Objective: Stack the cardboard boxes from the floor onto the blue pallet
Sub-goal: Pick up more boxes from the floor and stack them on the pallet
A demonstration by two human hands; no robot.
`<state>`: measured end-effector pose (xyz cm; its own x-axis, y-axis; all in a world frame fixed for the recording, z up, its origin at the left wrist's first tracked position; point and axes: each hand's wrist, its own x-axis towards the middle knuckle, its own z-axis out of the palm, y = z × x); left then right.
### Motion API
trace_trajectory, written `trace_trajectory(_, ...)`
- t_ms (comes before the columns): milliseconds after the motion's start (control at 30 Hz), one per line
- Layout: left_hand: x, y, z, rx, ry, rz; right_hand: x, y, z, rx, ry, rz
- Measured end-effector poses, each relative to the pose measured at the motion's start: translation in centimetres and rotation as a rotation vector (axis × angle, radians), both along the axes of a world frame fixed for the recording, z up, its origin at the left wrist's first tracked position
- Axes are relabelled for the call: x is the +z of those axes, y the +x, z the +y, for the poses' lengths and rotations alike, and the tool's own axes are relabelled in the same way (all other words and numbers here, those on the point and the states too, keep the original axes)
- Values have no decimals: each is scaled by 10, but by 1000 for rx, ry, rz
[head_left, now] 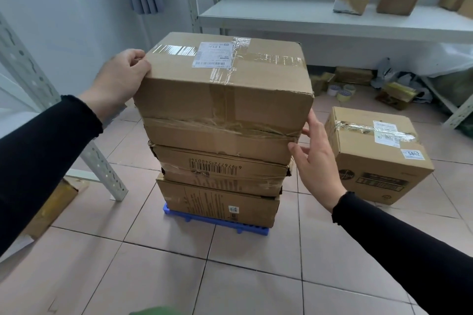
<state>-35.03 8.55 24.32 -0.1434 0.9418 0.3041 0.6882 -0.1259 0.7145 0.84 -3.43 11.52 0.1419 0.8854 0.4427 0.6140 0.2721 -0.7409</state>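
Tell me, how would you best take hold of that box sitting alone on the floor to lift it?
Probably with two hands, one on each short end of the floor box, fingers hooked under the bottom edges. It sits flat on the tiles to the right of the stack, with open floor around it, so coming down from above looks easiest. Its taped top offers no handle, so a grip there would likely slip.

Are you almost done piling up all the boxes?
Nearly. Three boxes already sit stacked on the blue pallet. In hand: the top box, where the left hand presses its upper corner and the right hand is open beside the stack, seemingly straightening it. Left: at least one sealed cardboard box on the floor tiles to the right.
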Motion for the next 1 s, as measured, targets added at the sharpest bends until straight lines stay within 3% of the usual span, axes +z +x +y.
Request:
trace_trajectory(233,17,16,-2,-5,127,484,-1,14,1,30,13,-39)
trace_trajectory(467,37,110,-11,-222,236,628,27,71,13,-31,87,-113)
trace_trajectory(600,47,190,-25,-356,279,653,52,125,17,-91,93,-281)
trace_trajectory(733,47,269,-38,-493,336,706,62,183,11,-170,19,-449)
trace_trajectory(1000,-2,415,-40,-613,257,794,42,296,-2,-292,-169,-586)
